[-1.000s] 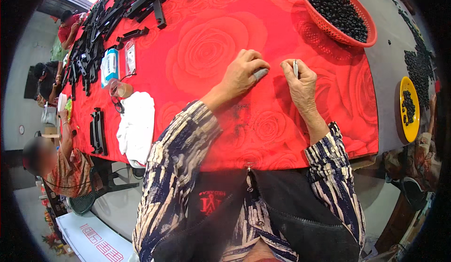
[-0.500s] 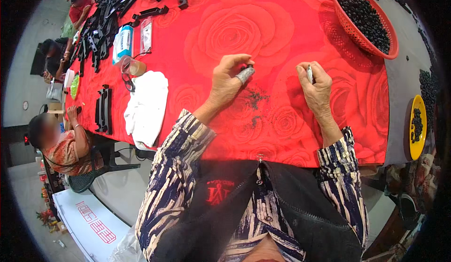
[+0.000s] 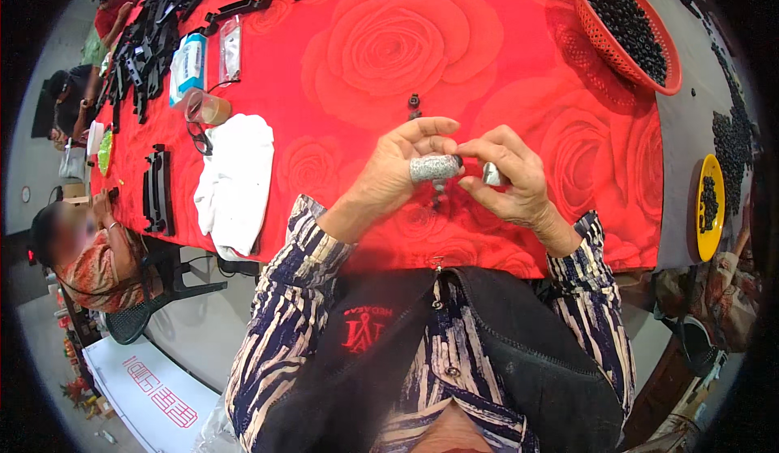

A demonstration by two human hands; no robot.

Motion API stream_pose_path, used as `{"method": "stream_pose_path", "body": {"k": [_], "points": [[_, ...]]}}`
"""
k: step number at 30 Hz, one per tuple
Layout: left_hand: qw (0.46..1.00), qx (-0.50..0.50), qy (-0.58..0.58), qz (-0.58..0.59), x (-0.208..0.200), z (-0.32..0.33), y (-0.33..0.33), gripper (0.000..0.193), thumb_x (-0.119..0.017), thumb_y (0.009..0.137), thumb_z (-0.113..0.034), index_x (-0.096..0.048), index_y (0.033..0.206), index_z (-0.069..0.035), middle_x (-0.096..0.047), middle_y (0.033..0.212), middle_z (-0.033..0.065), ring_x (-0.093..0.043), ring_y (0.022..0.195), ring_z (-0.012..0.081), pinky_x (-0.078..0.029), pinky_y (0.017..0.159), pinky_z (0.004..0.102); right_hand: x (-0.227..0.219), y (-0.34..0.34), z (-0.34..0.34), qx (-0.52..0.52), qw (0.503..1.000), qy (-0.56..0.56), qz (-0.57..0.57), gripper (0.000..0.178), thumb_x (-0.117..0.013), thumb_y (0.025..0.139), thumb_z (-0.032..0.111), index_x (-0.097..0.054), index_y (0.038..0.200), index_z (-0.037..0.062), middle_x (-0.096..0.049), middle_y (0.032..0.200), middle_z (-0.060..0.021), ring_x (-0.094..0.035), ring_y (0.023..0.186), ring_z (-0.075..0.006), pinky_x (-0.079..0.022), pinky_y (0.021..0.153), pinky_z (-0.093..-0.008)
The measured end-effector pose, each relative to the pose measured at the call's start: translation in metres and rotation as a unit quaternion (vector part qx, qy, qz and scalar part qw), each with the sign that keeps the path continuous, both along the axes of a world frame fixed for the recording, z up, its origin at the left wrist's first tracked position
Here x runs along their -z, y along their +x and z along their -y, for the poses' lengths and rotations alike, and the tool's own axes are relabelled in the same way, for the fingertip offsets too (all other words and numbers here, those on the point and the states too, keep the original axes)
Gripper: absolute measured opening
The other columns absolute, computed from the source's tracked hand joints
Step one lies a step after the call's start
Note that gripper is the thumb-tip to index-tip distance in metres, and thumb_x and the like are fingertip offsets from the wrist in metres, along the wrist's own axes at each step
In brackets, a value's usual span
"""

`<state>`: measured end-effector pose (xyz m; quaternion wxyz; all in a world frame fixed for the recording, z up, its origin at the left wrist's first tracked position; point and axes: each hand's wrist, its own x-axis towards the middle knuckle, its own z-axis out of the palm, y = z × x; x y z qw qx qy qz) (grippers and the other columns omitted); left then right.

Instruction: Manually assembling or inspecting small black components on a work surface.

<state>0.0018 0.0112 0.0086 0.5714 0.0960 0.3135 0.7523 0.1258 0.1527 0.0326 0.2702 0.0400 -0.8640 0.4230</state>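
Red rose-print tablecloth (image 3: 527, 63) runs under both hands, left hand (image 3: 389, 169) and right hand (image 3: 519, 181). Heap of long black bars (image 3: 146, 67): well beyond the left hand, off to its left. Seated co-worker (image 3: 93, 270): far left of the left hand, past the table edge. Red basket (image 3: 603, 41) full of small black pieces: beyond the right hand and to its right. White cloth (image 3: 237, 185): left of the left hand, well apart. Yellow plate (image 3: 708, 246) with more black pieces: well right of the right hand.

Hands are close together, fingertips nearly meeting. Left is closed in a pinch, grey wrap (image 3: 434, 168) on its thumb. Right has fingers curled round a shiny metal piece (image 3: 492, 174); can't make out its exact shape.

Cup (image 3: 213, 110) with brown contents: left of the left hand, farther out. Smallest: black part (image 3: 459, 161) in the left pinch, at the wrapped thumb's tip, facing the right fingertips. Loose black pieces (image 3: 415, 100) lie just beyond the left hand.
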Motion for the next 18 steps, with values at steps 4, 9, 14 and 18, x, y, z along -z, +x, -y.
{"method": "stream_pose_path", "body": {"k": [4, 9, 14, 18], "points": [[0.999, 0.035, -0.005, 0.004, 0.008, 0.002, 0.004, 0.040, -0.064, 0.079, -0.002, -0.048, 0.115, 0.001, -0.062, 0.089, 0.0063, -0.062, 0.075, 0.0131, -0.051, 0.062, 0.0233, 0.001, -0.002, 0.002, -0.028, 1.000, 0.001, 0.006, 0.036, -0.073, 0.063, 0.001, -0.063, 0.097, 0.0024, -0.056, 0.078, -0.0084, -0.056, 0.066, -0.0175, -0.044, 0.054, -0.0274], [0.988, 0.146, -0.048, -0.013, 0.008, 0.006, 0.002, 0.021, -0.063, 0.082, -0.007, -0.058, 0.100, 0.001, -0.063, 0.078, 0.0064, -0.061, 0.066, 0.0115, -0.048, 0.057, 0.0211, 0.007, 0.004, -0.002, -0.047, 0.997, 0.059, 0.002, 0.041, -0.073, 0.062, 0.005, -0.061, 0.102, 0.0031, -0.054, 0.077, -0.0100, -0.058, 0.063, -0.0222, -0.046, 0.051, -0.0309], [0.983, 0.176, -0.047, -0.017, 0.013, 0.009, -0.002, 0.014, -0.063, 0.083, -0.010, -0.062, 0.092, 0.001, -0.063, 0.076, 0.0074, -0.061, 0.063, 0.0117, -0.049, 0.055, 0.0212, 0.010, 0.003, -0.002, -0.074, 0.997, 0.021, 0.025, 0.041, -0.072, 0.061, 0.003, -0.061, 0.100, 0.0019, -0.055, 0.077, -0.0094, -0.058, 0.061, -0.0222, -0.045, 0.049, -0.0309], [0.987, 0.153, -0.047, -0.003, 0.015, 0.010, 0.000, 0.014, -0.062, 0.083, -0.009, -0.062, 0.093, 0.001, -0.063, 0.077, 0.0079, -0.061, 0.065, 0.0123, -0.050, 0.056, 0.0217, 0.009, 0.001, -0.001, -0.070, 0.997, 0.030, 0.001, 0.038, -0.071, 0.061, 0.002, -0.061, 0.098, 0.0005, -0.056, 0.076, -0.0090, -0.057, 0.058, -0.0218, -0.045, 0.047, -0.0308]]}}
